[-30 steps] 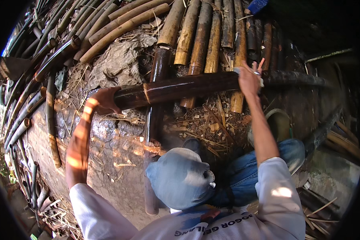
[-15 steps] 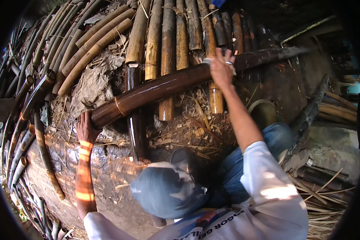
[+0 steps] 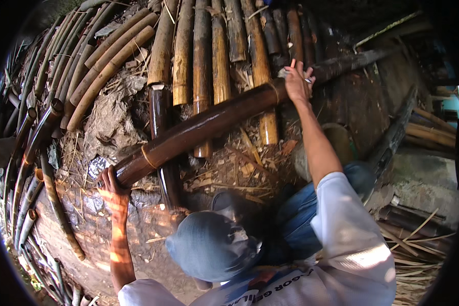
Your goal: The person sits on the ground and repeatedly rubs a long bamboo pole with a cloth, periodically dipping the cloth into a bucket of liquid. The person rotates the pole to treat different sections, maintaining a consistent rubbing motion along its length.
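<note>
A long, dark, wet-looking bamboo pole (image 3: 209,128) slants across the view, its near end at the left and its thinner end at the far right. Around its left end curl the fingers of my left hand (image 3: 114,191). Farther along, just past a pale ring on the pole, my right hand (image 3: 299,85) presses on top. Under its fingers is a small greyish wad (image 3: 283,73), whose kind is hard to make out. The pole lies across another dark, wet bamboo pole (image 3: 160,115) and several yellow-brown bamboo poles (image 3: 220,61).
Curved bamboo poles (image 3: 112,61) are stacked at the left, beside a crumpled brown sheet (image 3: 109,112). Wood chips (image 3: 209,178) litter the ground. A round container (image 3: 339,140) stands near my right forearm. Split strips (image 3: 418,273) lie at the lower right, by a concrete block (image 3: 428,186).
My right hand has slid rightward along the pole, past its pale ring. The pole's left end has come nearer, with my left hand still on it. The view has shifted slightly.
</note>
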{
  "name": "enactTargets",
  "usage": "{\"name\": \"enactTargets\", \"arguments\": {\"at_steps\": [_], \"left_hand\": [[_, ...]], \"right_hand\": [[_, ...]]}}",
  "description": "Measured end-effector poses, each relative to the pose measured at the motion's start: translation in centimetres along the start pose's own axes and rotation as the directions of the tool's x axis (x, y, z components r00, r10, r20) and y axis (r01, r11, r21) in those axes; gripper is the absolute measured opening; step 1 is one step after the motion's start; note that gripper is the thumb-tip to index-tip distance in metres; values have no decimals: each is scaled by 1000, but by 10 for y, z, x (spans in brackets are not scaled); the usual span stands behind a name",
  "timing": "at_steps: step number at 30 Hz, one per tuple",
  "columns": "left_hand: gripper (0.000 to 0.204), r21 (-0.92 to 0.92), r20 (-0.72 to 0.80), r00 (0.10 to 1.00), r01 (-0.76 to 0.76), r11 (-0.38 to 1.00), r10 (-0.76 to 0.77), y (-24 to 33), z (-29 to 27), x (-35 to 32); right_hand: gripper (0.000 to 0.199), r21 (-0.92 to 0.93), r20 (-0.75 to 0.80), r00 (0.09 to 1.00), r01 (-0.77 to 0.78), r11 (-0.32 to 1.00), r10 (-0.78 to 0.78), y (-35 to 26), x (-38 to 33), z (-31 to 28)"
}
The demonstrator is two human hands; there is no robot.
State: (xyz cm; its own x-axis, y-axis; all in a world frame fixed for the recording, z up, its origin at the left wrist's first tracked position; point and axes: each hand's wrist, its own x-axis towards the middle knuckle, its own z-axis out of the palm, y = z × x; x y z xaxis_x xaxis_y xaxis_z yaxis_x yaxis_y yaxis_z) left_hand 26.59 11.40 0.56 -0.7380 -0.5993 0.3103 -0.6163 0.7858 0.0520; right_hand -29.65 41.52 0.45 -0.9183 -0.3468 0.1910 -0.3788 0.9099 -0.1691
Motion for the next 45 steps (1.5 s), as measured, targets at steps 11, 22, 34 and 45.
{"name": "enactTargets", "arguments": {"at_steps": [11, 22, 34, 45], "left_hand": [[42, 91, -215, 973, -71, 993, 89, -15, 23, 7], [84, -150, 343, 936, -31, 988, 82, -21, -19, 41], [88, -280, 700, 706, 131, 951, 109, -47, -9, 89], [112, -202, 973, 162, 261, 944, 164, -66, 22, 170]], "right_hand": [[43, 127, 210, 936, 261, 957, -283, -63, -78, 21], [51, 372, -83, 818, 555, 744, -569, -139, -142, 44], [53, 211, -66, 964, 267, 940, -259, -123, -117, 40], [55, 309, -77, 991, -79, 948, 108, -42, -18, 26]]}}
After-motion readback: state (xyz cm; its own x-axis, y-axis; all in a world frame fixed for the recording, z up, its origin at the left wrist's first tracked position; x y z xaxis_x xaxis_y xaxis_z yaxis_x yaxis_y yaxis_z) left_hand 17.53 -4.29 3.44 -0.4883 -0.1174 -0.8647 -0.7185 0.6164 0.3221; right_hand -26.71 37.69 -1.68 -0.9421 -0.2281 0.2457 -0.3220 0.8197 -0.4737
